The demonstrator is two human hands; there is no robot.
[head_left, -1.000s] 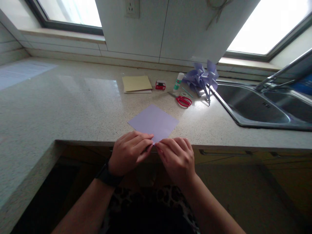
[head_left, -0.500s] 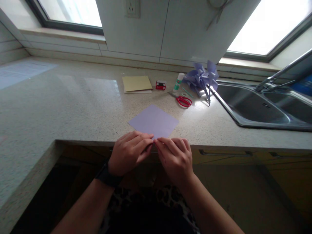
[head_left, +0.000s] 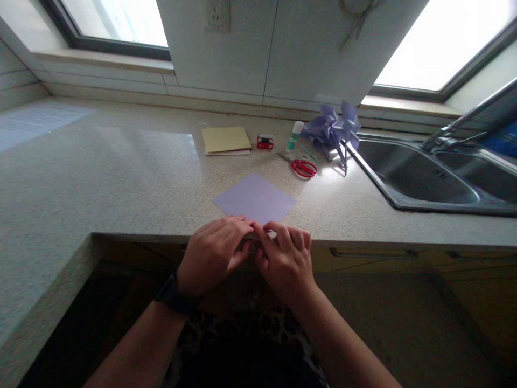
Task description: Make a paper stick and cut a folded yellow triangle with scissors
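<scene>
A dark wristband (head_left: 176, 293) is circling the wrist behind the left hand (head_left: 216, 245), and just beside that hand the right hand (head_left: 286, 258) is meeting it at the counter's front edge. Both hands are keeping their fingers narrow, pinching the near corner of a lavender paper sheet (head_left: 256, 196); their fingers are covering that corner, so its exact shape is staying hidden. The rest of the sheet is lying flat on the speckled counter (head_left: 141, 183), one corner pointing away from the person. Beyond it, to the right, red-handled scissors (head_left: 304, 168) are lying near a thin teal stick (head_left: 310, 153). Farther back, yellow paper (head_left: 226, 138) is resting on a paler layer, a small red box (head_left: 265, 141) is sitting beside it, and a white-capped glue stick (head_left: 294, 136) is standing near purple pinwheels (head_left: 331, 126), which are lying next to the steel sink (head_left: 416, 167). Behind everything, a wall socket (head_left: 216, 16) is showing.
</scene>
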